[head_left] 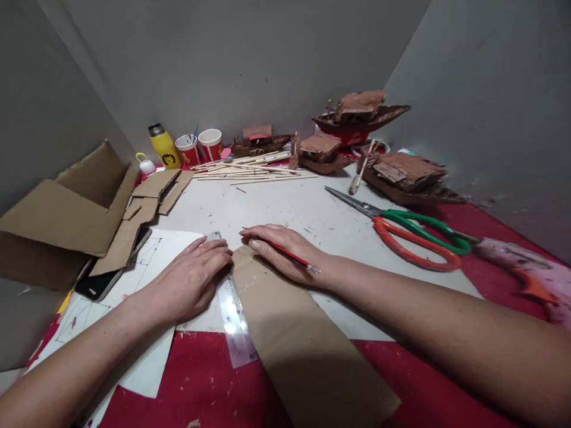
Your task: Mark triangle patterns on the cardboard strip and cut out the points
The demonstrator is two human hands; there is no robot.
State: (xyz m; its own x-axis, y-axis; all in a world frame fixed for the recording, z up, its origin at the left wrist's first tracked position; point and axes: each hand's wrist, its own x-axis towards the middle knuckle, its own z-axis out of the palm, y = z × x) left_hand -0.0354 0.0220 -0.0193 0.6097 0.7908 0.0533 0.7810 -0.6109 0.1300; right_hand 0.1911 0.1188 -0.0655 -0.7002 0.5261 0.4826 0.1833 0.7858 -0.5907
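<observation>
A clear plastic ruler (235,324) lies along the left edge of a long cardboard strip (307,351). My left hand (191,279) rests over the ruler's upper part, its fingers bent and together, pressing on it. Across the far end of the cardboard lies my right hand (285,252), with a red pencil (289,255) held between thumb and fingers. The pencil's eraser end points back toward my wrist; its tip is hidden by the fingers. Under the left forearm is a white sheet with drawn lines (154,252).
Scissors with green and orange handles (392,223) lie at right, near a pink glue gun (517,261). Brown model boats (405,172), thin wooden sticks (254,169), paper cups (209,144) and a yellow bottle (165,147) stand behind. Left are a cardboard box (57,214) and a phone (96,285).
</observation>
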